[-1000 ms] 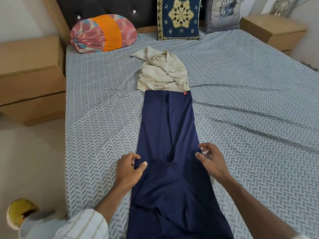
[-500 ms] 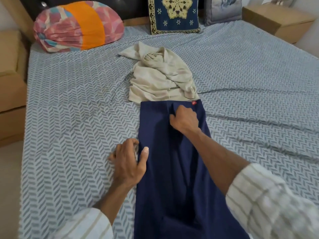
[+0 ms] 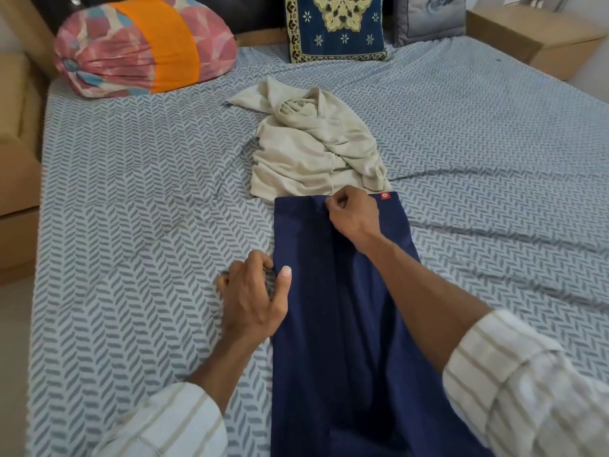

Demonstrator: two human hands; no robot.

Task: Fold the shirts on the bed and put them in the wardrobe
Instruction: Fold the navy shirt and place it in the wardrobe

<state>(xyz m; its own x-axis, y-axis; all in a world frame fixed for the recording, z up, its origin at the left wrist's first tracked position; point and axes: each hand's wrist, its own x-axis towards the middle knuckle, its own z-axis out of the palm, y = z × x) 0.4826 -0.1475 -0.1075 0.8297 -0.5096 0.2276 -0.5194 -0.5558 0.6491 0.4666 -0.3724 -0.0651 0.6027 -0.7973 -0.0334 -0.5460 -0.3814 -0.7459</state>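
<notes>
The navy shirt (image 3: 336, 308) lies in a long narrow strip down the middle of the bed (image 3: 131, 192), running from the near edge up to a straight far end, where a small red tag (image 3: 385, 195) sits at its right corner. My right hand (image 3: 352, 214) is at that far end, fingers curled tight and pinching a bit of the navy cloth near the centre fold. My left hand (image 3: 253, 298) sits at the strip's left edge about halfway along, thumb lying flat on the navy fabric and the other fingers bent down over the edge; they seem to catch the cloth there, though I cannot tell how much is bedsheet. Both my striped sleeves are pushed up the forearms.

Just beyond the navy strip, touching its far end, the beige shirt (image 3: 313, 143) lies in a crumpled heap. Farther up, by the headboard, rest a pink and orange bolster (image 3: 145, 44) on the left, a blue patterned cushion (image 3: 336, 26) in the middle and a grey cushion (image 3: 428, 18) beside it. Wooden bedside units (image 3: 534, 37) stand at either side
</notes>
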